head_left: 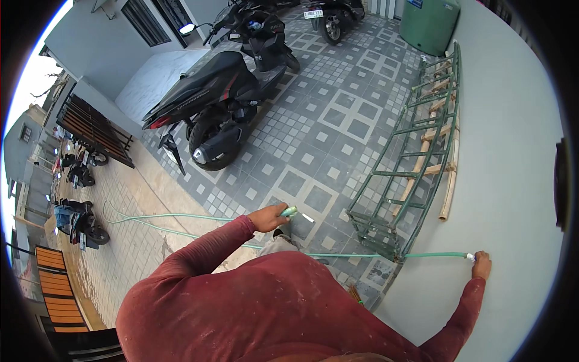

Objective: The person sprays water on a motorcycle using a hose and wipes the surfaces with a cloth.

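My left hand [268, 217], in front of my chest, is closed round the free end of a light green garden hose [288, 211]. A short white streak lies just past the hose end; whether it is water or something else I cannot tell. From there the hose loops far out to the left and comes back behind my body. It then runs right to the pale wall, where it meets a white tap fitting [470, 257]. My right arm is stretched out, and my right hand [481, 265] grips around that fitting, its fingers partly hidden.
A green metal scaffold frame [416, 172] leans along the wall [506, 151], with bamboo poles [447, 193] behind it. Ahead on the patterned tiles [313, 157] stands a black scooter [211, 99]. Farther back are another motorbike [332, 24] and a green water tank [429, 27].
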Motion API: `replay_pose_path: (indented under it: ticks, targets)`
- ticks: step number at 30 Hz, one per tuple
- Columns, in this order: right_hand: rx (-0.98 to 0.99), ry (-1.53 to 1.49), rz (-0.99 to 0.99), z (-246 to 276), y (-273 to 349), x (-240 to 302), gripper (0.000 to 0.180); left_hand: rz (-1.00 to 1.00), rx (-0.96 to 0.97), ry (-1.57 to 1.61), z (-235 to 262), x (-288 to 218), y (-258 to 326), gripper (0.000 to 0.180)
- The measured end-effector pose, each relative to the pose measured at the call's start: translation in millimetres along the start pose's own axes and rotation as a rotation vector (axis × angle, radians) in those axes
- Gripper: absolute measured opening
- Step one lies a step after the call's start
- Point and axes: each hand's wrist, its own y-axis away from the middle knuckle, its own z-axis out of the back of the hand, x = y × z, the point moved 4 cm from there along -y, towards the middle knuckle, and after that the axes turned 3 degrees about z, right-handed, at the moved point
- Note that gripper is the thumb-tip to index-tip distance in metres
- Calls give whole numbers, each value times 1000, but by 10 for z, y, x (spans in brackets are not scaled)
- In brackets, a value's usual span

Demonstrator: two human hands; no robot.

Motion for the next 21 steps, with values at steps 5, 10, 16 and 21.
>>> replay_pose_path:
  ticks: [5,10,16,21]
  targets:
    - [-363,-672,-122,580,-136,1642,46,7,-214,99,65,-7,-114,38]
    - [584,-2086,41,1234,71,4839,49,16,-176,172,-135,-251,-580,48]
    - [462,-2237,-71,1861,-148,6252,36,74,-151,284,153,-155,-961,65]
    - [483,-2484,-178,2165,-698,6533,18,-226,-198,368,713,145,-848,71]
